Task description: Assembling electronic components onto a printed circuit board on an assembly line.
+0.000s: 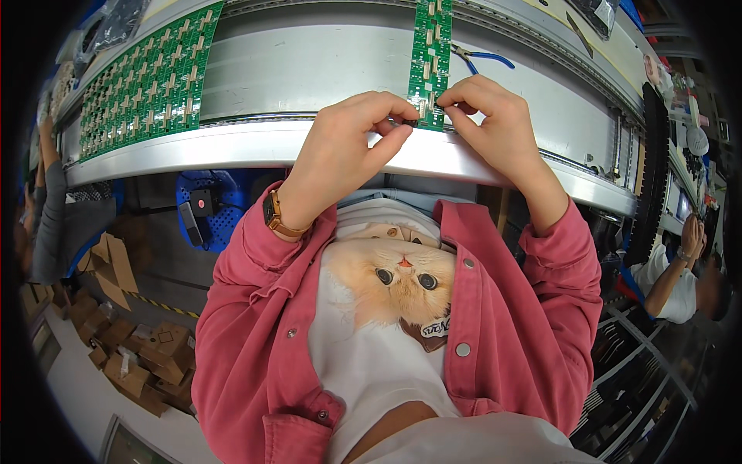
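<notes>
My left hand [352,143] and right hand [491,116] meet at the near end of a narrow green circuit board [430,58] lying on the grey conveyor [309,69]. Both sets of fingers [464,102] pinch together on its bottom edge. Blue-handled pliers [483,58] lie just beyond.

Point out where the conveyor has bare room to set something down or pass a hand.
The widest free patch is the grey belt between the large green panel and the narrow green strip. Right of the strip there is bare belt too, past the blue-handled pliers. It is crowded at the strip's near end, where the left hand and right hand pinch it.
</notes>
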`<state>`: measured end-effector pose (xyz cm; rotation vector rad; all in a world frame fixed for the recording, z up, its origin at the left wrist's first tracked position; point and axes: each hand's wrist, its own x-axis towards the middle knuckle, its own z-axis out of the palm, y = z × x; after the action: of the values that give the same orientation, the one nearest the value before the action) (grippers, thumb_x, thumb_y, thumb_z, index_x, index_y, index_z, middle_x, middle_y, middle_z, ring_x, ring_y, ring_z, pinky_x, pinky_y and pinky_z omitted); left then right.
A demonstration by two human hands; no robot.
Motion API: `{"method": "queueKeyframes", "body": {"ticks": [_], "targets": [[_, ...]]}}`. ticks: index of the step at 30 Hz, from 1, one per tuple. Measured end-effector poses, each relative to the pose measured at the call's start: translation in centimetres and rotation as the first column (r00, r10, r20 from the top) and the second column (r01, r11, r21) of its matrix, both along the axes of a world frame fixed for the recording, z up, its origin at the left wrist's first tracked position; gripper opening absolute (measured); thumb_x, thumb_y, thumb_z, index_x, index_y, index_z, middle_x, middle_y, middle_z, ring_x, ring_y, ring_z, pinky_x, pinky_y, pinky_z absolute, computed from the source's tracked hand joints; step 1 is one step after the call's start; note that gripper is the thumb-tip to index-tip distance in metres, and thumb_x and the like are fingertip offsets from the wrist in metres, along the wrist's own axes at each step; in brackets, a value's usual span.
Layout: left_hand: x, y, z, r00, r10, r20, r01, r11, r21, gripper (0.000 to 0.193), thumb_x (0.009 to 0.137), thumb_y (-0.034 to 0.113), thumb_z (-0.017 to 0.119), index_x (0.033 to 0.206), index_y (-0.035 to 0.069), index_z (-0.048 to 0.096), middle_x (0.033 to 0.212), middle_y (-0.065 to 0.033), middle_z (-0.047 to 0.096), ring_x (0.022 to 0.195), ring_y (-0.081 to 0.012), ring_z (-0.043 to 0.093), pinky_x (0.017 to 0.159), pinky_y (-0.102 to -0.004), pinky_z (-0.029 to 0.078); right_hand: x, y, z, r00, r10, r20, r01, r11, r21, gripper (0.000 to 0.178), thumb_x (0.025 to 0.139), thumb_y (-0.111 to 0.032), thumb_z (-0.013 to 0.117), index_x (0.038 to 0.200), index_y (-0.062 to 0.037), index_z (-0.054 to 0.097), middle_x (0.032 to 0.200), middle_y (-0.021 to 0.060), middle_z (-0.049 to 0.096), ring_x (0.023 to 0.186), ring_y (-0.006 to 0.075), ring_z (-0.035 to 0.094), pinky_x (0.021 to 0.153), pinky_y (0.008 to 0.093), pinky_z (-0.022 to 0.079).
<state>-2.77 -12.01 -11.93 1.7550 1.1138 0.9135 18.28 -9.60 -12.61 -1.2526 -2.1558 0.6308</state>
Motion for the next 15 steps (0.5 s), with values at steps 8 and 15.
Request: {"method": "queueKeyframes", "body": {"ticks": [8, 15], "targets": [[-0.1, 0.3, 0.0, 1.000, -0.002, 0.005, 0.002, 1.000, 0.019, 0.017, 0.077, -0.003, 0.063, 0.093, 0.001, 0.066, 0.086, -0.0045, 0.064, 0.068, -0.0106, 0.054, 0.065, -0.0195, 0.045, 0.0, 0.3, 0.7, 1.000, 0.022, 0.015, -0.022, 1.000, 0.005, 0.012, 0.074, -0.001, 0.061, 0.083, -0.0044, 0.067, 0.084, 0.0033, 0.063, 0.067, 0.0185, 0.058, 0.062, 0.0272, 0.046], [-0.5, 0.3, 0.6, 0.998, 0.000, -0.060, 0.004, 0.998, 0.063, 0.018, 0.077, -0.002, 0.063, 0.093, 0.003, 0.067, 0.088, -0.0036, 0.063, 0.069, -0.0109, 0.054, 0.064, -0.0200, 0.045, 1.0, 5.1, 3.7, 0.980, -0.046, 0.192, 0.000, 0.972, 0.234, 0.015, 0.077, 0.001, 0.062, 0.091, -0.0017, 0.067, 0.086, 0.0051, 0.065, 0.067, 0.0154, 0.058, 0.061, 0.0228, 0.046]]}}
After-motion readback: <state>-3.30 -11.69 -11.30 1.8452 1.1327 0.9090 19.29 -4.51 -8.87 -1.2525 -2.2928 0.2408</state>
